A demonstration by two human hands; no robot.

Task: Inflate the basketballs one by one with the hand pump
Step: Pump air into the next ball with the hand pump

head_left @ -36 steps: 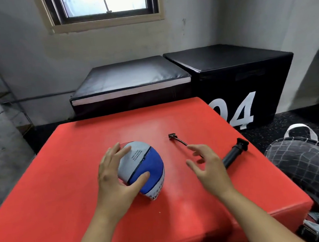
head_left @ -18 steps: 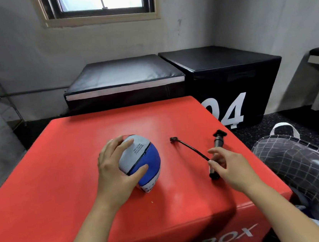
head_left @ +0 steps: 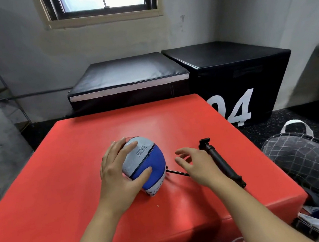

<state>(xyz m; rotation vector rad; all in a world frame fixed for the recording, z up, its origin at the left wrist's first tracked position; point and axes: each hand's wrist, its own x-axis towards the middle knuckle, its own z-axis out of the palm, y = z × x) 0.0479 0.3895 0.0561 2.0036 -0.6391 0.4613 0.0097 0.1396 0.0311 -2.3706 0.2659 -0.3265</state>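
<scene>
On a red worktop, the left hand curls its grip round one grey-and-blue basketball near the centre. The right hand hovers released, fingers loosely spread, grasping nothing, between the ball and one black hand pump lying just beside it. Beyond stand two black boxes.

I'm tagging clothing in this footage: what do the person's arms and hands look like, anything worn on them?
Both forearms are bare as far as the frame shows, with no sleeves in view. The left hand and right hand wear no gloves, and no rings, watch or wristband show on the visible sides. Nails look short and unpainted.
</scene>
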